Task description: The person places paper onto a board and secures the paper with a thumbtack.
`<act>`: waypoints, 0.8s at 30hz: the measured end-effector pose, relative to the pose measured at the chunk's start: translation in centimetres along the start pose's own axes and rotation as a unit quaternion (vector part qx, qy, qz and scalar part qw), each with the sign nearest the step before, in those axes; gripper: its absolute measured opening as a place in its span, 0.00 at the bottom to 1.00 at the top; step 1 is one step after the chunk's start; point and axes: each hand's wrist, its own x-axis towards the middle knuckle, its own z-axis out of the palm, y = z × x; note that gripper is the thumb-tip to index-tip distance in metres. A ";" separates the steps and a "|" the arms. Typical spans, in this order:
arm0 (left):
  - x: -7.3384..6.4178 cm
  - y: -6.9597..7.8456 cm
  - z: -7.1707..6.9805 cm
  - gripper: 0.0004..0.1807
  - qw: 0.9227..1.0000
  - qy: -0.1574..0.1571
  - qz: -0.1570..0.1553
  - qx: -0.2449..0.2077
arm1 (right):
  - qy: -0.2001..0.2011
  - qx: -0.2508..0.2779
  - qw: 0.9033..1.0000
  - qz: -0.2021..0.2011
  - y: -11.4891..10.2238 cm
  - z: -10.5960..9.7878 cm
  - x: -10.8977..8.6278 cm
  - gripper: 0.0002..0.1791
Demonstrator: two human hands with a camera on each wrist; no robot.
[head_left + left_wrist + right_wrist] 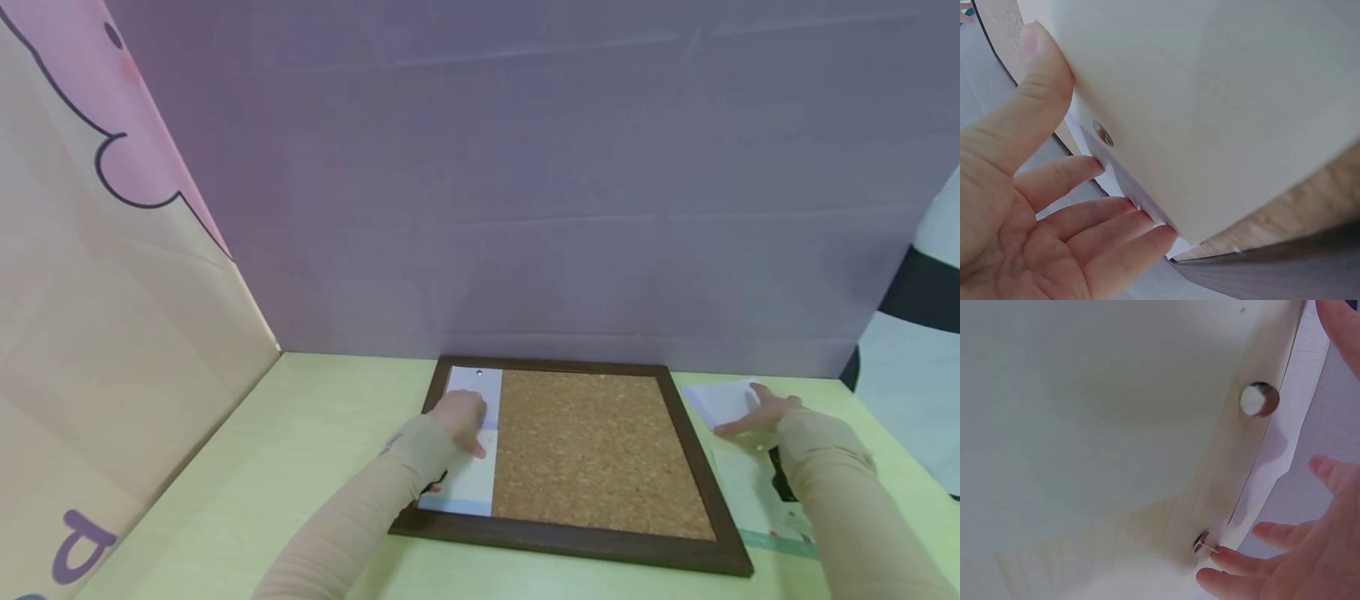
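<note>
A cork board in a dark brown frame lies on the table. Along its left side is a white paper sheet, with a round metal thumbtack near its top edge. My left hand rests on this sheet; in the left wrist view, the thumb and spread fingertips touch the paper around another view of the tack. Right of the board, my right hand spreads over a white paper. The right wrist view shows two shiny thumbtacks, one by the paper edge and one right at a fingertip.
Below the right hand lies a printed pale green sheet, partly covered by the sleeve. A purple-grey backdrop stands behind the table. A cream panel rises on the left.
</note>
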 end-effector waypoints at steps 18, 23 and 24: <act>0.1 0.1 -0.4 0.22 1.000 0.005 0.008 0.007 | 0.045 -0.021 0.999 0.017 0.5 0.1 1.8 0.78; 0.1 0.1 -0.2 0.22 1.000 0.000 0.005 0.005 | 0.042 -0.033 0.998 0.014 -0.3 0.4 1.1 0.72; 0.0 0.1 -0.2 0.22 1.000 -0.001 0.004 0.003 | 0.041 -0.031 0.999 0.014 -0.4 0.4 0.9 0.72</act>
